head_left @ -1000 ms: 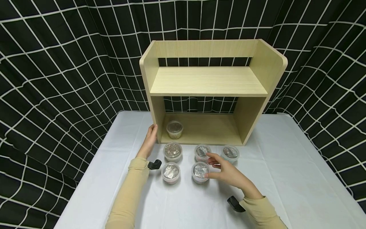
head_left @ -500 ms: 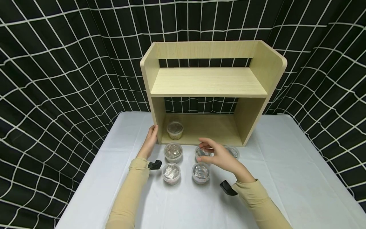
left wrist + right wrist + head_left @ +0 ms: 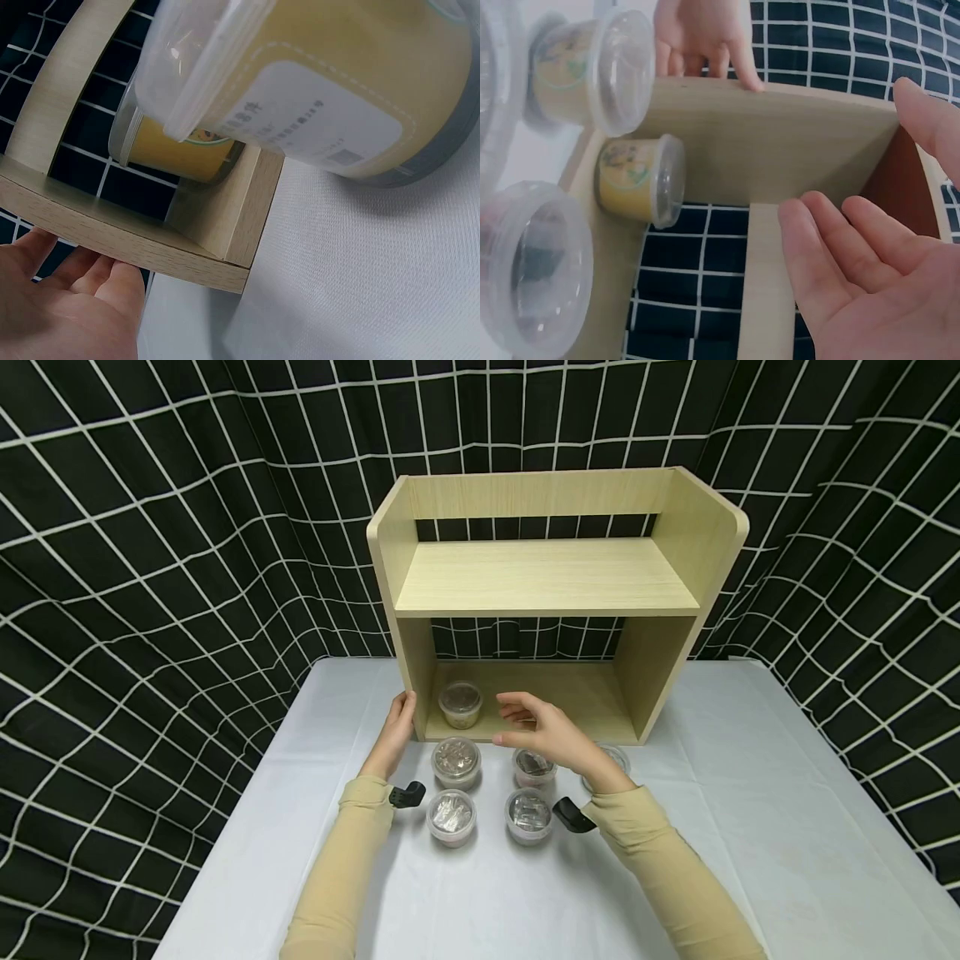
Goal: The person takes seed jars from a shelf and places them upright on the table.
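My left hand [image 3: 392, 739] rests against the outer left side of a light wood shelf unit [image 3: 547, 577]. In the left wrist view its fingers [image 3: 124, 289] lie extended along that panel. My right hand [image 3: 547, 733] hovers before the lower compartment, thumb and fingers apart, holding nothing. One clear lidded tub [image 3: 461, 706] stands inside that compartment at the left; its contents look yellow in the right wrist view. On the table, nearest the right hand, are a lidded tub [image 3: 534, 767] beneath it and another tub [image 3: 617, 756] partly hidden by the wrist.
More lidded tubs stand before the shelf: one at the left [image 3: 456, 762], one in front of it [image 3: 451, 817], and another [image 3: 528, 814] near the right wrist camera. A white cloth covers the table [image 3: 750, 827]. Black grid curtains [image 3: 187, 568] surround it.
My right hand has moved up and leftward from over the tubs on the table to the lower compartment's front. My left hand stays on the side panel.
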`<action>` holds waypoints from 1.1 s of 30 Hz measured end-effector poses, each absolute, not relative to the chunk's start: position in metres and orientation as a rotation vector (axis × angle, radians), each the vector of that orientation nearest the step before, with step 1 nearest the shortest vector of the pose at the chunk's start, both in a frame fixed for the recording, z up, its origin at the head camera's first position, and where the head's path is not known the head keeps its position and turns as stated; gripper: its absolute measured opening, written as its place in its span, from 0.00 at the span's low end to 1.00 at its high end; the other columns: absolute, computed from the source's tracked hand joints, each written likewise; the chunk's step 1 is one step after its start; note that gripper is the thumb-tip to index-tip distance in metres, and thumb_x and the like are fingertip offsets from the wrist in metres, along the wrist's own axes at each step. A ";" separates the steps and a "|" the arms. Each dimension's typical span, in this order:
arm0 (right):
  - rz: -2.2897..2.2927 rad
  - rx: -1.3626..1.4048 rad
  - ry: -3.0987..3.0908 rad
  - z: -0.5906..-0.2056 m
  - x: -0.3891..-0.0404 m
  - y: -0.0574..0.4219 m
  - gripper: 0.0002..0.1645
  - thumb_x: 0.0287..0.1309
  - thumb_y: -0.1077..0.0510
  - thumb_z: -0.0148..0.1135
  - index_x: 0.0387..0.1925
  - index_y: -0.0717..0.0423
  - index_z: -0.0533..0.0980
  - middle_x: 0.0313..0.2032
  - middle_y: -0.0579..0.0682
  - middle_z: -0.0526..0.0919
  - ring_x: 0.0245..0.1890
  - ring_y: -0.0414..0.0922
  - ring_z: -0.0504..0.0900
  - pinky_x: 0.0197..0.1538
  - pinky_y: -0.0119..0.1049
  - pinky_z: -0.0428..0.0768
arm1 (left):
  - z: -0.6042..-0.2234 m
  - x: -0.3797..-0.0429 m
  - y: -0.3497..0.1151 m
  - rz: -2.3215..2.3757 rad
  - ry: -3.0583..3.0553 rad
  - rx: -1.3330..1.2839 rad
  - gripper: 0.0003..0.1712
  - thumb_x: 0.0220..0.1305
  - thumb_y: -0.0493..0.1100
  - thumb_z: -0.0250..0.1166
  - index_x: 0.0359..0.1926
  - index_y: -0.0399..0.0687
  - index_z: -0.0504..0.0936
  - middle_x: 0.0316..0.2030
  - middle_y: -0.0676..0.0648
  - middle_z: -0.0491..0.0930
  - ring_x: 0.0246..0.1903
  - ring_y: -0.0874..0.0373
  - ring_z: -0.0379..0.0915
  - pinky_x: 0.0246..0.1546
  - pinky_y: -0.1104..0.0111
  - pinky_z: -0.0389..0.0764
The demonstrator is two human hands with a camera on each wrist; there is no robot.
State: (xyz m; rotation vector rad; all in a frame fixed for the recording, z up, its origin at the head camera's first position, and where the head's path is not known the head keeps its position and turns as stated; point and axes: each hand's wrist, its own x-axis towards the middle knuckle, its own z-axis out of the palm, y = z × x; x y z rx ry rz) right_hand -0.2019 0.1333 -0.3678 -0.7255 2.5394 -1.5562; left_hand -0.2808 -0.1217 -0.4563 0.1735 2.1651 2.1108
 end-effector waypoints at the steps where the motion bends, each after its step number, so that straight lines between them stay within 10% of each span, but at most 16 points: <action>1: -1.566 -0.712 2.531 -0.364 -0.201 0.131 0.35 0.46 0.52 0.65 0.55 0.56 0.63 0.46 0.52 0.72 0.46 0.47 0.70 0.52 0.43 0.66 | -0.456 -0.281 -0.121 2.110 2.166 0.172 0.33 0.65 0.58 0.36 0.63 0.43 0.46 0.62 0.42 0.46 0.61 0.53 0.41 0.60 0.62 0.46; 33: -1.595 -0.261 2.699 -0.383 -0.277 0.085 0.45 0.40 0.47 0.67 0.58 0.60 0.59 0.55 0.55 0.65 0.54 0.52 0.64 0.52 0.41 0.67 | -0.478 -0.293 -0.124 2.125 2.237 0.168 0.39 0.59 0.65 0.39 0.62 0.45 0.49 0.61 0.44 0.49 0.60 0.53 0.44 0.59 0.61 0.49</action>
